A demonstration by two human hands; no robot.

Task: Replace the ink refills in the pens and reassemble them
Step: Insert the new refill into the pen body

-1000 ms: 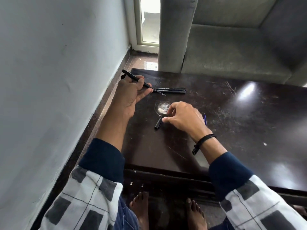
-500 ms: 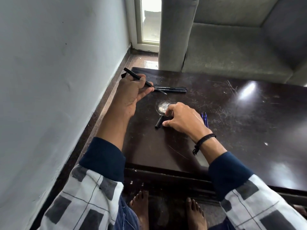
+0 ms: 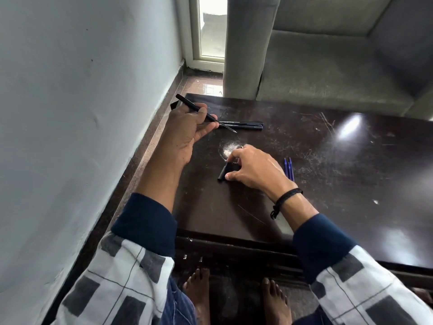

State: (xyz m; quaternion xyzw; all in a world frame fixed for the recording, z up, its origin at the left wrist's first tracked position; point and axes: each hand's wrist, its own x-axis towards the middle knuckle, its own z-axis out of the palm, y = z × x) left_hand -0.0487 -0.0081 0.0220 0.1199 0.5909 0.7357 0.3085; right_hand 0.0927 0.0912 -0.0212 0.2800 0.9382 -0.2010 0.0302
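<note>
pinching tip piece with right hand, gripping pen with left hand
risks slipping from shallow fingertip pinch, rolling across table

One head-worn wide-angle view looks forward and steeply down, close above the left hand and right hand over the bench; wall at left, sofa beyond, feet below.

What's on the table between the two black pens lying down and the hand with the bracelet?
Head view: just a whitish scuffed patch on bare table between pens and right hand.
</note>
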